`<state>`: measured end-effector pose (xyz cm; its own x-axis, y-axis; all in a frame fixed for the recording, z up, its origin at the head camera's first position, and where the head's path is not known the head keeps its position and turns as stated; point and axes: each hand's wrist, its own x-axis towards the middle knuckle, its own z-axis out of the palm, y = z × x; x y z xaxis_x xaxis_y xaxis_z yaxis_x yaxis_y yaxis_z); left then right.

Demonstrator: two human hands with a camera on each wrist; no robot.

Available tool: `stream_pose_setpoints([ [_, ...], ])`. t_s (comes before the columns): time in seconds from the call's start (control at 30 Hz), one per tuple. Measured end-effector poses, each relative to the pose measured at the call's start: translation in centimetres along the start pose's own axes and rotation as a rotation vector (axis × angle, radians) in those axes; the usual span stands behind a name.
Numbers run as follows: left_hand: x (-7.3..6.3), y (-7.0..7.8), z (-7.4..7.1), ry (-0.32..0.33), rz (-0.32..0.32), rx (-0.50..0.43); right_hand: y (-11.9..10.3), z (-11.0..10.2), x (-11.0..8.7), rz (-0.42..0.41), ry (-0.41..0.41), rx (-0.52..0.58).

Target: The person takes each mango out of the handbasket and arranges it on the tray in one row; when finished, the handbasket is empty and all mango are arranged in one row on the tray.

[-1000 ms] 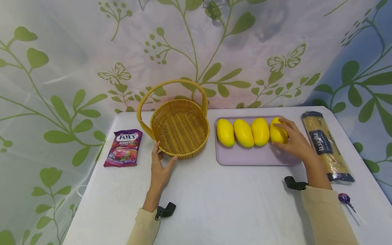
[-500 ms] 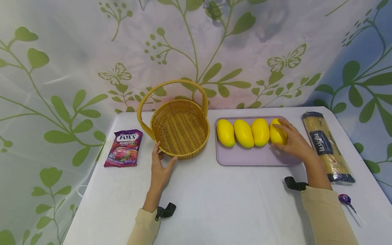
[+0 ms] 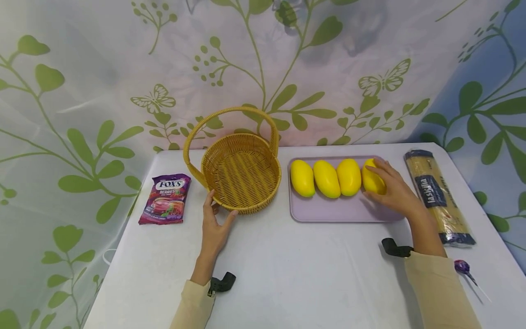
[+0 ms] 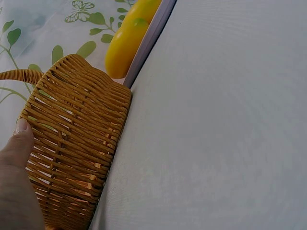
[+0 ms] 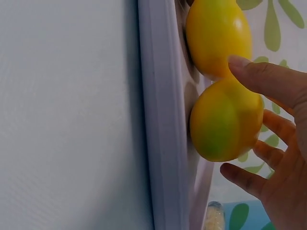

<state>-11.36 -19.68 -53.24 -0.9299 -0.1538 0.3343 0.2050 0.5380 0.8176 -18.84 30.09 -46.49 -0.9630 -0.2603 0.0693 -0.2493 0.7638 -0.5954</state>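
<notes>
In the head view, my left hand (image 3: pixel 214 228) is at the near left side of a round golden wicker basket (image 3: pixel 246 183). Its index fingertip and thumb touch the outside near the rim; the left wrist view shows the thumb (image 4: pixel 19 143) against the woven wall. My right hand (image 3: pixel 392 189) curves round the rightmost yellow mango (image 3: pixel 373 177), thumb on the near side and fingers over the far side. Several mangoes stand in a row on a lilac tray (image 3: pixel 328 211). From the right wrist, the held mango (image 5: pixel 225 122) sits at the tray, partly under the thumb.
A purple candy bag (image 3: pixel 166 198) lies left of the basket. Right of the tray is a pack of spaghetti (image 3: pixel 437 196), with a lollipop (image 3: pixel 462 267) nearer the front. A leaf-patterned curtain (image 3: pixel 308 91) hangs behind the white table (image 3: pixel 308 274).
</notes>
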Motion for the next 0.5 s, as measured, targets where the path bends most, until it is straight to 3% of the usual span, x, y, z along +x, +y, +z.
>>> stream_pose_setpoints([
  [0.3, 0.3, 0.1, 0.0, -0.011, 0.013, -0.023, -0.4, -0.2, -0.5, 0.012, -0.004, -0.022],
  [0.5, 0.0, 0.5, -0.8, -0.033, -0.037, -0.029, -1.2, -0.1, -1.0, -0.025, 0.027, -0.035],
])
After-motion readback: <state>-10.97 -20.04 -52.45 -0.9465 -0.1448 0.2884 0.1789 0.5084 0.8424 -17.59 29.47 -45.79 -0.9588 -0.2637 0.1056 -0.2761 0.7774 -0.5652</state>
